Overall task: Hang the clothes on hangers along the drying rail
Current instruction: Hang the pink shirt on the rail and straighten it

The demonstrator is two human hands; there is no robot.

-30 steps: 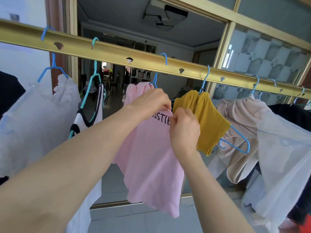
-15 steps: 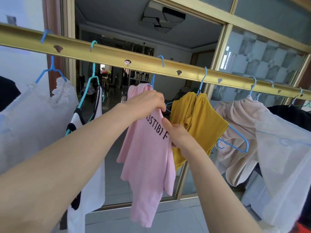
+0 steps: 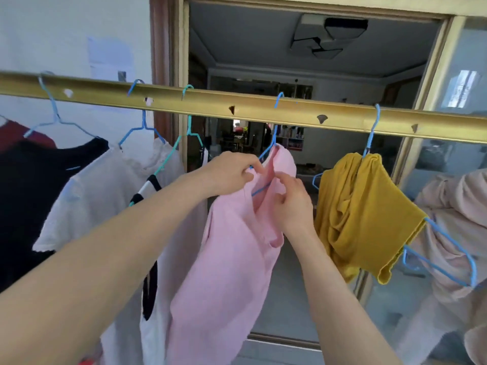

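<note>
So the left hand (image 3: 232,172) pinches one collar edge of the pink shirt (image 3: 224,272), and the right hand (image 3: 292,204) grips the other with curled fingers (settling it over the blue hanger (image 3: 263,188), I'd guess). That hanger's already hooked on the gold rail (image 3: 342,118) behind.

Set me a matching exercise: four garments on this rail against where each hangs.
Garments: 1 pink shirt; 2 yellow garment; 3 black garment; 4 white top.
Places: A left of the white top; B in the left hand and right hand; C bunched, right of the hands; D between black garment and teal hanger.
Pairs: 1-B; 2-C; 3-A; 4-D.
</note>
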